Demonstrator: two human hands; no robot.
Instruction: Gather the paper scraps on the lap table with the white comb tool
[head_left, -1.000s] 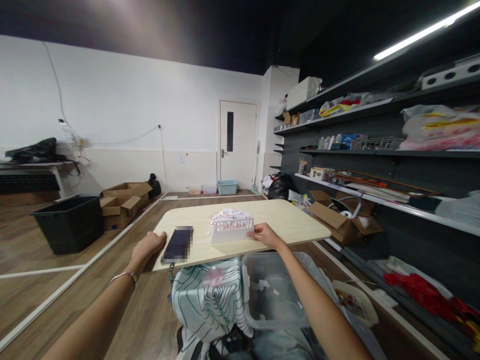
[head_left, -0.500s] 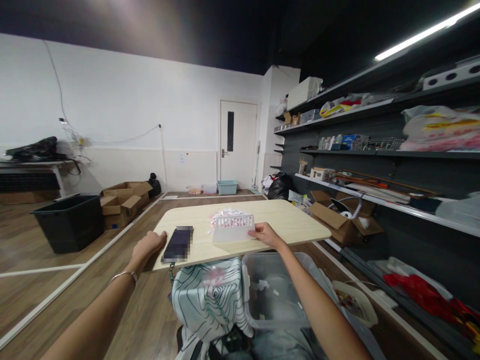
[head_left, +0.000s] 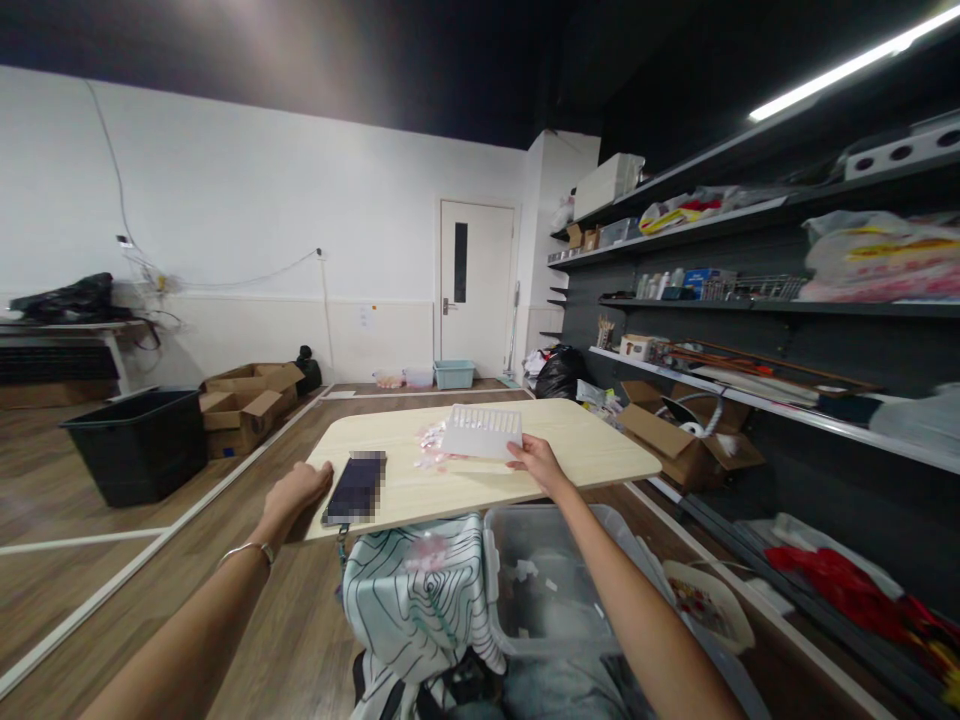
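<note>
My right hand [head_left: 537, 464] pinches the lower right corner of a white plate [head_left: 481, 436] with a row of slots along its top edge. The plate is tilted over the pale wooden table [head_left: 585, 450]. Behind and left of it lies a heap of small white and pink pieces [head_left: 431, 445], partly hidden by the plate; they are too small to name. At the left edge of the table, my left hand [head_left: 297, 488] is closed, with its fingers curled over the edge. Just right of that hand lies a dark phone [head_left: 355, 488], partly blurred out.
Below the table's front edge are a clear plastic bin [head_left: 544, 590] with white scraps and a patterned cloth [head_left: 416, 580] with a pinkish patch. A black bin [head_left: 139, 445] and cardboard boxes [head_left: 247, 400] stand left. Loaded shelves [head_left: 750, 300] line the right wall.
My right hand has lifted the slotted plate slightly up and to the right, and it now leans back more. My left hand and the phone have not moved.
</note>
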